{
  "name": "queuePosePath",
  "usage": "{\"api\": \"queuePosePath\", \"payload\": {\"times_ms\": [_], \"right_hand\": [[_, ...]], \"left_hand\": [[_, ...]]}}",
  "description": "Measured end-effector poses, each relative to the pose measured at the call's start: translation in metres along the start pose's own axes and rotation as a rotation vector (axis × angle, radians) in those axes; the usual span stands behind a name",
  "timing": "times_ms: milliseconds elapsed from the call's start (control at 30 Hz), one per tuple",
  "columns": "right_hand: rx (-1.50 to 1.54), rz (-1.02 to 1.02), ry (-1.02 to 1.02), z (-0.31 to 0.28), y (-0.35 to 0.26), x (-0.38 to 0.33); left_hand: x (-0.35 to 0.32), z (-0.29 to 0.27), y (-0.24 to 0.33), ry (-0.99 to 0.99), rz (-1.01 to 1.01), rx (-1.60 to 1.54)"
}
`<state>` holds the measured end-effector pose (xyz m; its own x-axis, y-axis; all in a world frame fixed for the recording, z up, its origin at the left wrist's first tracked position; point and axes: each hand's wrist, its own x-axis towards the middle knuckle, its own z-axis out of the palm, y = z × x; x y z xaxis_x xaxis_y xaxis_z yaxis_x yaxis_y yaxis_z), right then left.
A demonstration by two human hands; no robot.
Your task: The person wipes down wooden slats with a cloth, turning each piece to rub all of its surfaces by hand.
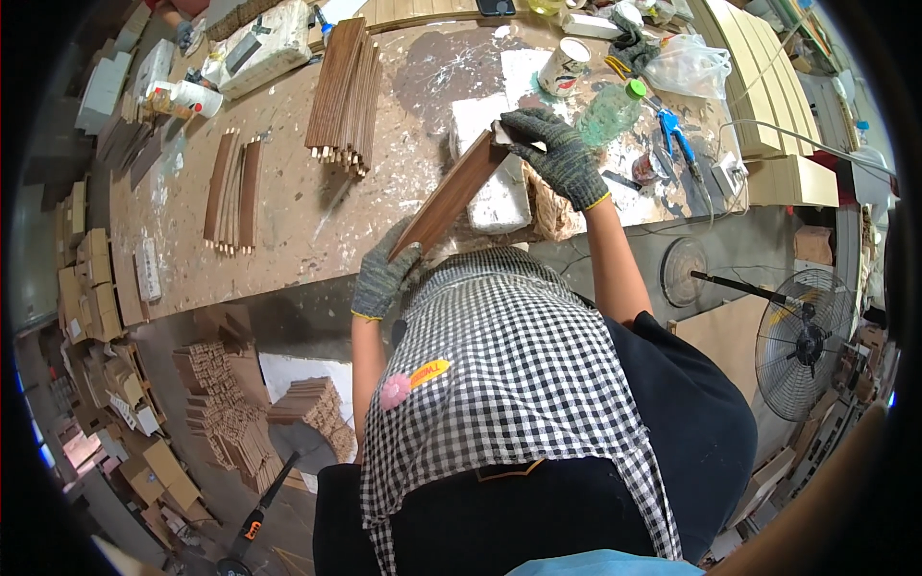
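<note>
Left hand [387, 274] curled round near end of brown wooden slat [447, 197], right hand [560, 158] closed on far end, slanting at tabletop [298, 226] edge. Judged step: far-end handling; next calls for steady left support.

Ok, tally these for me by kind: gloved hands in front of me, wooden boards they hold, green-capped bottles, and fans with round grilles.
Gloved left hand and right hand: 2
Held wooden board: 1
Green-capped bottle: 1
Fan: 1
Total: 5
</note>
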<state>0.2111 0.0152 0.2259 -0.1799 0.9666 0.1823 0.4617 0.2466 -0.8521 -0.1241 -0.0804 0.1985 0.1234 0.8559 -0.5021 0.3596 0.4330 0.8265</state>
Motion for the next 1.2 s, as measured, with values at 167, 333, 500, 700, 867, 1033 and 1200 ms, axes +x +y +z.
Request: {"api": "queuePosePath", "payload": {"times_ms": [167,333,500,700,867,1033,1200], "right_hand": [[-0.249,-0.198,0.062,0.007,-0.005,0.001],[-0.307,-0.248,0.069,0.0,0.006,-0.003],[-0.213,-0.156,0.101,0.002,-0.007,-0.009],[-0.232,-0.146,0.007,-0.005,-0.001,-0.014],[-0.166,-0.038,0.046,-0.006,0.005,-0.028],[-0.12,0.02,0.07,0.008,0.002,-0.028],[-0.137,0.008,0.037,0.0,0.001,-0.032]], "left_hand": [[-0.002,-0.001,0.007,-0.004,0.156,0.125],[0.0,-0.001,-0.002,0.015,0.148,0.062],[0.0,0.002,-0.001,0.005,0.107,0.088],[0.003,0.0,-0.001,-0.014,0.09,0.01],[0.002,-0.001,0.002,-0.006,0.138,0.083],[0.009,-0.001,-0.016,0.003,0.21,0.058],[0.009,0.0,-0.012,0.002,0.245,0.051]]}}
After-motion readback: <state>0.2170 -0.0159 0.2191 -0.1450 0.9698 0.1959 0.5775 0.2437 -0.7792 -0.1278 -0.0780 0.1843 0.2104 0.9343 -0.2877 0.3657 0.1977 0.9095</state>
